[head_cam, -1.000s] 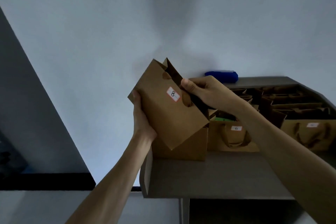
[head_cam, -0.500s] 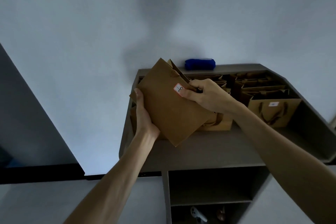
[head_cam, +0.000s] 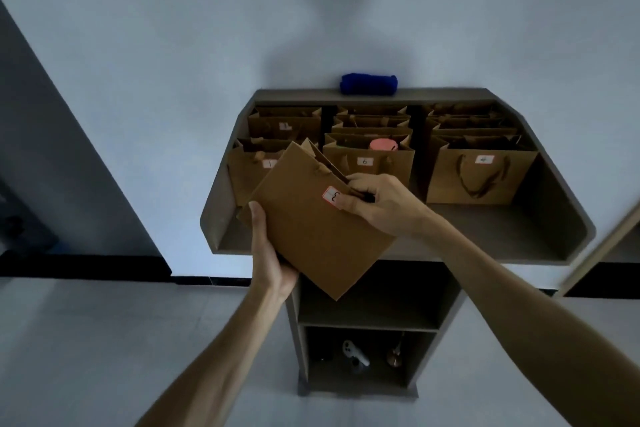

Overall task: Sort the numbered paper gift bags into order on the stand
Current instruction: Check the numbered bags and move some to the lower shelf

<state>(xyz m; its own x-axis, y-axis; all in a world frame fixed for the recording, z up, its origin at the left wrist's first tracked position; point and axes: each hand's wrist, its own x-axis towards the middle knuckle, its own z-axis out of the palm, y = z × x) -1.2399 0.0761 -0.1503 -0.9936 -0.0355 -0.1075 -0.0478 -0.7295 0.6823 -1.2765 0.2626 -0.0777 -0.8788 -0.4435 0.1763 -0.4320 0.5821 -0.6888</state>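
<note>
Both-handed, left hand (head_cam: 268, 255) cradles tilted bag (head_cam: 311, 236); right hand (head_cam: 377, 203) pinches its rim.

plain indoor room: bare white wall (head_cam: 173, 80), grey shelved stand (head_cam: 398, 250)

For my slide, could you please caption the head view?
Both hands, left hand and right hand, hold a tilted paper gift bag above the stand of numbered bags.

A pale bluish-white wall (head_cam: 173, 62) fills the background in dim light, with a soft shadow near its top centre. A dark slanted panel (head_cam: 41, 149) crosses the left side. A black skirting strip (head_cam: 86, 265) meets the light grey floor (head_cam: 86, 340) below.
</note>
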